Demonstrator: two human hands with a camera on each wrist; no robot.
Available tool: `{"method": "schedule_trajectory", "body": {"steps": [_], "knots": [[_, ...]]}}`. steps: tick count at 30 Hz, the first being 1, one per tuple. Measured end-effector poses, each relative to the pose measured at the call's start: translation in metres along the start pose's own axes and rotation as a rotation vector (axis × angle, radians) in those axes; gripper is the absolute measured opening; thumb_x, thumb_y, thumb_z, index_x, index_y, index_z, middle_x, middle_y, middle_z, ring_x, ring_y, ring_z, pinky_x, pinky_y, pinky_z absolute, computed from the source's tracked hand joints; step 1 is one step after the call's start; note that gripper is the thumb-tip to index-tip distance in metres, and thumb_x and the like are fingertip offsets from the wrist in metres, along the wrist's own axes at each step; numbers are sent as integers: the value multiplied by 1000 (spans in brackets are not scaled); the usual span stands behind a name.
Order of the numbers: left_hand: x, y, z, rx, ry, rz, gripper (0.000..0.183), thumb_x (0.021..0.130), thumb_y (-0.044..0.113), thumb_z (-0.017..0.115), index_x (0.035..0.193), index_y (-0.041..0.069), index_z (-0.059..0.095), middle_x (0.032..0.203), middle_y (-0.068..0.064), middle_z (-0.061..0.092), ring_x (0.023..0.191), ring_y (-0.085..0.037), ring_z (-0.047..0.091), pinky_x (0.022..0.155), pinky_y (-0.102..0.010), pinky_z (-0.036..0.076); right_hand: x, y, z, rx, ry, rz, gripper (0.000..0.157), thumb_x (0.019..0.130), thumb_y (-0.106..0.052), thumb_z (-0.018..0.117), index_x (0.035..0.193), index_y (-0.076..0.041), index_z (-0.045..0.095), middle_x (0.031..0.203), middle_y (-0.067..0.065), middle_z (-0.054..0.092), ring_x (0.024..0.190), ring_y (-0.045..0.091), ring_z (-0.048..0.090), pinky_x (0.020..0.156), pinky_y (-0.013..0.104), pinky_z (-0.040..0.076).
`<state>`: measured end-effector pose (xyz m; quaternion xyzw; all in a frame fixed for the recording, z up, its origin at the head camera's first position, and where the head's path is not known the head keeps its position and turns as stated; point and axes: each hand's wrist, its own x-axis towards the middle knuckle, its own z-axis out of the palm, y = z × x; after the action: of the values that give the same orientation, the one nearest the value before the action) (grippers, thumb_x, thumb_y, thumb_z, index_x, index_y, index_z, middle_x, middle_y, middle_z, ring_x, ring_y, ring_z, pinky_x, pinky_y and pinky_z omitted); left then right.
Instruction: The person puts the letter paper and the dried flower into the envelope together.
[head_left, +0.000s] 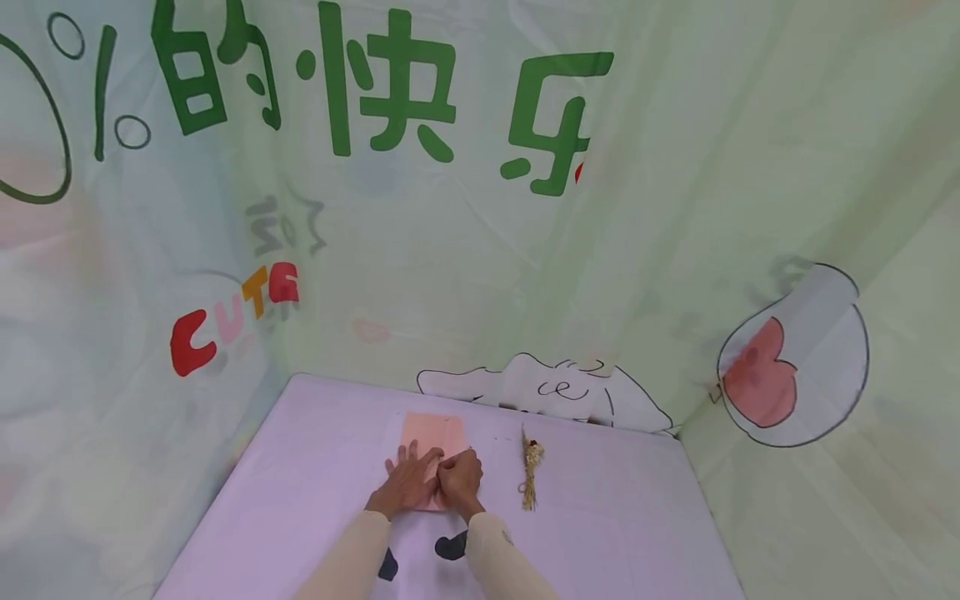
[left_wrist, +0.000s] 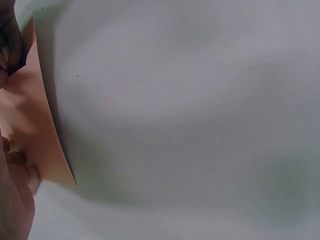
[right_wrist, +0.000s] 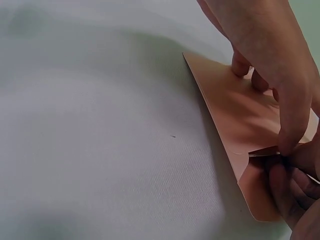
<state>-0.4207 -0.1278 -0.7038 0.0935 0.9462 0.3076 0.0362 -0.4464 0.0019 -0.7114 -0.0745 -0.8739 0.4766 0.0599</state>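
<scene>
A salmon-pink paper envelope (head_left: 433,428) lies on the table, partly covered by both hands. My left hand (head_left: 411,481) rests on it with fingers spread, pressing it down. In the right wrist view, a digit of the left hand (right_wrist: 265,50) reaches down to the edge of the envelope's opening (right_wrist: 264,151). My right hand (head_left: 460,477) has its fingers curled at that opening and pinches the paper there; its fingertips are partly hidden. The left wrist view shows the envelope's long edge (left_wrist: 49,115) slightly raised over the table.
A small bunch of dried flowers (head_left: 530,467) lies to the right of the hands. The table (head_left: 615,517) has a pale lilac cover with black printed shapes (head_left: 452,547) near the forearms. Printed cloth curtains (head_left: 450,250) stand around its back and sides.
</scene>
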Motion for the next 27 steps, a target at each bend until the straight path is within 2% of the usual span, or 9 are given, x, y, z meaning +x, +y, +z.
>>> {"method": "schedule_trajectory", "body": {"steps": [6,13,15,20,23,27], "knots": [[-1,1,0,-3,-7,-1,46,107,36,62,150,23,55,170,-33,39,156,-67,30,115,-93,20,16,25,17,75,7,-18,5,83,6,78,79,4,79,67,10,73,58,19,64,49,28,53],[-1,3,-3,9,-7,3,45,107,35,62,149,22,55,170,-35,39,155,-69,30,114,-93,21,-1,1,0,65,-2,-51,4,86,7,76,85,7,80,71,15,75,58,21,68,51,31,58],[-1,6,-2,9,-14,3,45,107,34,62,150,23,55,170,-34,38,156,-68,29,115,-93,21,-4,-3,-5,42,4,-25,5,86,7,77,84,6,81,71,13,76,57,18,68,54,33,60],[-2,8,2,-11,-6,14,45,105,28,61,149,22,54,169,-37,37,155,-69,29,113,-94,20,-5,-4,-12,24,-25,-13,4,87,7,79,87,7,83,73,13,78,57,16,69,54,30,59],[-2,4,5,-23,35,36,44,104,27,63,147,20,55,165,-41,39,149,-70,35,110,-95,22,-3,-5,-15,64,-70,-6,3,86,9,80,89,10,82,76,17,77,60,17,70,54,26,57],[0,-2,8,-14,56,25,45,104,24,65,148,20,56,163,-39,42,146,-66,40,110,-94,25,1,0,-19,101,-83,-45,6,86,12,79,89,8,82,74,12,77,60,14,70,55,25,58]]}}
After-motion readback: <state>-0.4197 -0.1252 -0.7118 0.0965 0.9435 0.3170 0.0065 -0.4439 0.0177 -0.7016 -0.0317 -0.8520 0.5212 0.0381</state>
